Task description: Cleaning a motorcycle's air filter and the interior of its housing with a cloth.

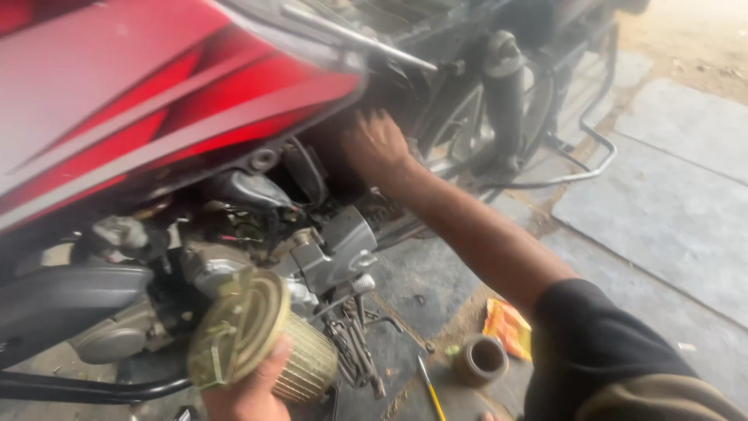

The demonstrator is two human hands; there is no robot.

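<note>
Head view. The left hand (249, 394) grips a dusty, round pleated-paper air filter with a yellowed plastic end cap (261, 337) beside the grey engine (234, 265) of a red-panelled motorcycle (156, 101). The right hand (375, 146) reaches under the red side panel, near the black rear shock absorber (505, 93). On the stone-slab floor (670, 203) lie a small round metal cup (481, 359), an orange packet (508, 327) and a yellow-handled screwdriver (430, 390).

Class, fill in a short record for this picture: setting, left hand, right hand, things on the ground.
setting: beside a red motorcycle on a paved floor
left hand: left hand holds a round pleated air filter
right hand: right hand reaches under the red side panel, fingers hidden
on the ground: a screwdriver, a small round cup, an orange packet
</note>
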